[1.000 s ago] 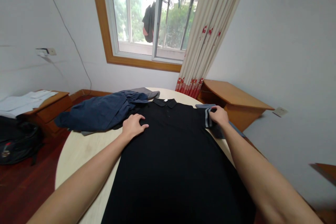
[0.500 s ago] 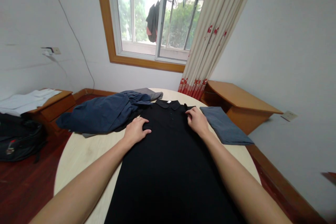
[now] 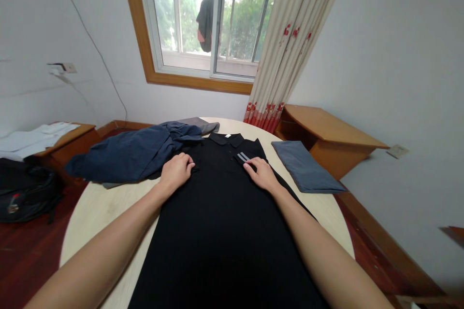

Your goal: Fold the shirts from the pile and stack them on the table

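A black collared shirt (image 3: 224,212) lies spread on the round pale table (image 3: 108,203), its collar toward the window. The right sleeve (image 3: 242,157), with two light stripes at its cuff, is folded inward over the chest. On that cuff my right hand (image 3: 261,173) has its thumb and fingers closed. My left hand (image 3: 177,171) is at the shirt's left edge near the other sleeve, fingers curled together on the black cloth; the fingertips are partly hidden.
Crumpled dark blue clothing (image 3: 126,152) lies at the table's left, over a grey garment (image 3: 199,124). A folded grey-blue cloth (image 3: 306,166) is at the right. Beyond stand a wooden desk (image 3: 333,125), a curtain (image 3: 279,58) and a window. A black bag (image 3: 25,188) sits at far left.
My right hand has brought the right sleeve inward onto the chest, showing the striped cuff. My left hand's fingers, spread before, have curled in. The view has shifted slightly.
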`<state>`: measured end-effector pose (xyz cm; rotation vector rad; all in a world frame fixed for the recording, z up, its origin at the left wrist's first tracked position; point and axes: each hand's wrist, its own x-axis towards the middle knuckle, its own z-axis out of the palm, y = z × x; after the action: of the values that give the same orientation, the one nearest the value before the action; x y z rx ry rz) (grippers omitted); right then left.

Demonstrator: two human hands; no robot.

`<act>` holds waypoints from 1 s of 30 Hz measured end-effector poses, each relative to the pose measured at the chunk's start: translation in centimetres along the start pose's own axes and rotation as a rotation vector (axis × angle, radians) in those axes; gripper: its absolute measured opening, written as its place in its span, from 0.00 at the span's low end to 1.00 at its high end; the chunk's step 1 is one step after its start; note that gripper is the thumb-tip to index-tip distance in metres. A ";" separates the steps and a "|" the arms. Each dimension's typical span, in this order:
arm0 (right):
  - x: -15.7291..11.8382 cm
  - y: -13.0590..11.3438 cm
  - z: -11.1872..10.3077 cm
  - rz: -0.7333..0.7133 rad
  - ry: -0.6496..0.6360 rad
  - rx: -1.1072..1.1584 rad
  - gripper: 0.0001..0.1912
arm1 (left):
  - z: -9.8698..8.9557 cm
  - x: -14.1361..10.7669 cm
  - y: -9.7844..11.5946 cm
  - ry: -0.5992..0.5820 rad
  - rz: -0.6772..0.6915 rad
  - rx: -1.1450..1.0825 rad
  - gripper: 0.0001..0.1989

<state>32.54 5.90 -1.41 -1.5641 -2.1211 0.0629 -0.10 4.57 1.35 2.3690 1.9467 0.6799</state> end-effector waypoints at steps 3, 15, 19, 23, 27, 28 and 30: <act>0.1 0.8 0.1 0.082 -0.019 -0.042 0.19 | -0.8 1.8 0.5 0.081 -0.115 -0.214 0.07; -0.3 -0.2 -1.2 0.158 -0.060 -0.131 0.20 | 1.4 4.7 2.8 -0.124 0.076 -0.166 0.14; -0.3 -0.2 -0.9 0.148 -0.051 -0.130 0.20 | 3.0 4.4 0.8 -0.181 0.022 0.034 0.23; -0.6 0.1 -0.4 0.153 -0.027 -0.124 0.20 | 3.9 4.6 0.0 -0.211 0.005 0.069 0.25; -1.2 0.5 -0.3 0.173 0.005 -0.137 0.20 | 4.4 4.7 -0.5 -0.200 -0.011 0.056 0.26; -1.5 0.7 -0.4 0.182 0.012 -0.142 0.20 | 4.6 4.7 -0.6 -0.195 -0.009 0.048 0.26; -2.0 1.0 -0.6 0.195 0.021 -0.152 0.20 | 4.9 4.5 -0.9 -0.188 0.003 0.035 0.26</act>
<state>34.12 4.27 -1.93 -1.8490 -1.9908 -0.0499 1.26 10.31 -1.88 2.3586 1.8923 0.4093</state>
